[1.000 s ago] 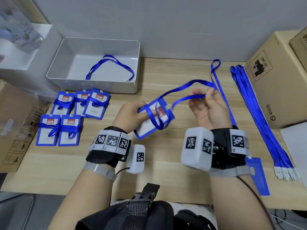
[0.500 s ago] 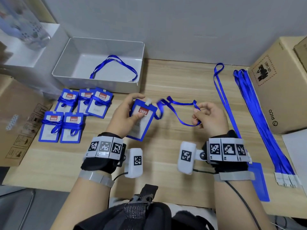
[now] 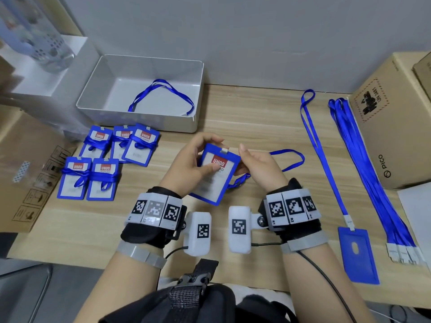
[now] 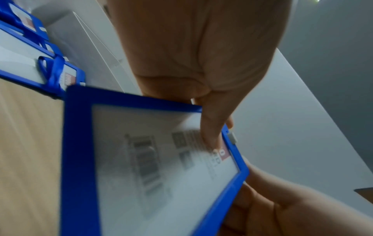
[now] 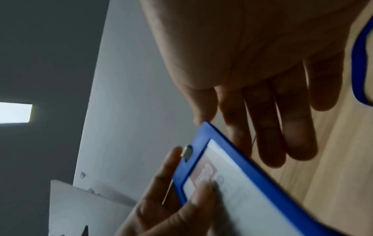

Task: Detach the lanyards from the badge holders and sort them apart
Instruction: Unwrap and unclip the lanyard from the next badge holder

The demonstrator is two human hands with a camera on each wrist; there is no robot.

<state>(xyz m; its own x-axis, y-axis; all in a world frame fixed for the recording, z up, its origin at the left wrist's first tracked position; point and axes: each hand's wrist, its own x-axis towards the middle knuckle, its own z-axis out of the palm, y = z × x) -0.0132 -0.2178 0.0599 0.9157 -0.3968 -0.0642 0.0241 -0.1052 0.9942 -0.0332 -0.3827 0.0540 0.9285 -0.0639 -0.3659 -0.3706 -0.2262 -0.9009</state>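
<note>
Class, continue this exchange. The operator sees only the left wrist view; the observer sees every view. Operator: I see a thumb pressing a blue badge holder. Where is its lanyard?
Observer: In the head view, the lanyard loops on the table beyond the right hand and runs behind the badge holder.
Operator: What is the right hand doing?
Observer: In the right wrist view, its fingers lie straight behind the holder's top corner.
Operator: Where are the loose lanyards lying?
Observer: A bundle of loose lanyards lies beside the cardboard box.
</note>
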